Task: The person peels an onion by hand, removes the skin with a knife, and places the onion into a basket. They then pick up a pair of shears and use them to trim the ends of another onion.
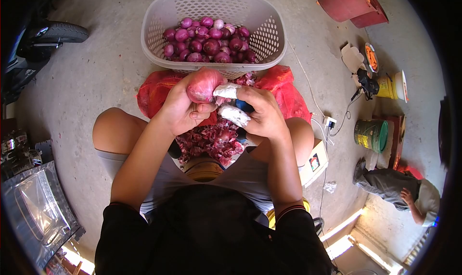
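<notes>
In the head view, we see our left hand [179,106] closed around a red onion [203,85] above centre; our right hand [263,112], half curled, meets its right side with white-wrapped fingers [234,115], its hold unclear to us; more onions [211,45] lie in a basket [211,67], upper centre

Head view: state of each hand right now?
Left hand: closed around a red onion.
Right hand: curled beside the onion; whether it grips anything cannot be told.
</notes>
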`<action>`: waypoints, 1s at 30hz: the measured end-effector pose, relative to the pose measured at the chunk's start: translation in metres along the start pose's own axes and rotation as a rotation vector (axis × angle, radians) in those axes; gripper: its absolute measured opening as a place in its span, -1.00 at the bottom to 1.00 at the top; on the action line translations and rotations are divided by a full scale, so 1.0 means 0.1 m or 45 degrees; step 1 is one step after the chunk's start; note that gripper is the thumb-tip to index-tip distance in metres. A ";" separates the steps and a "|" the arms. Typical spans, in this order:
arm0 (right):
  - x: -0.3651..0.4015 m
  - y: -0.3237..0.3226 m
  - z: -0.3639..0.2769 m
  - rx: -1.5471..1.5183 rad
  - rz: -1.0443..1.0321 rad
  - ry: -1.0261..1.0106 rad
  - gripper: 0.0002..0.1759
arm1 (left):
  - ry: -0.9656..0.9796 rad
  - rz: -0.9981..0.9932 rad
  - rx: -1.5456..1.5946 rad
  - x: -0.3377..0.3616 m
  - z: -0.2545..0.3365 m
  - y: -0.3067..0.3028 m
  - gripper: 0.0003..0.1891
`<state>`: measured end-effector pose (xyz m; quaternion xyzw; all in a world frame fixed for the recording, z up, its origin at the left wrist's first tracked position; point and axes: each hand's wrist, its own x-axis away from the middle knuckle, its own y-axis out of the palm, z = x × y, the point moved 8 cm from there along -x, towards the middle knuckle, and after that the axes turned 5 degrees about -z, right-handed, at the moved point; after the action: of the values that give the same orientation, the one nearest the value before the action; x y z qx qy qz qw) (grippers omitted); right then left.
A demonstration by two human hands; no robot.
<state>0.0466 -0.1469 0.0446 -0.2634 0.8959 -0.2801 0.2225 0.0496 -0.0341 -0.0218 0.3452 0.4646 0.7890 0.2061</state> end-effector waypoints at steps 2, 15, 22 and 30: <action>0.00 0.01 0.02 -0.006 -0.006 0.007 -0.53 | 0.001 -0.022 -0.008 -0.01 0.00 -0.01 -0.59; 0.02 -0.04 0.01 -0.093 0.049 -0.014 -0.54 | -0.040 -0.057 -0.003 0.00 -0.04 0.04 -0.60; 0.02 -0.04 0.00 -0.071 0.099 0.017 -0.49 | -0.050 -0.081 0.013 -0.01 -0.03 -0.01 -0.57; 0.03 0.00 0.01 0.019 0.096 -0.030 -0.45 | -0.054 -0.031 0.026 0.01 -0.04 0.05 -0.64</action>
<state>0.0453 -0.1488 0.0429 -0.2308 0.9004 -0.2752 0.2454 0.0457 -0.0379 -0.0184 0.3583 0.4722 0.7742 0.2219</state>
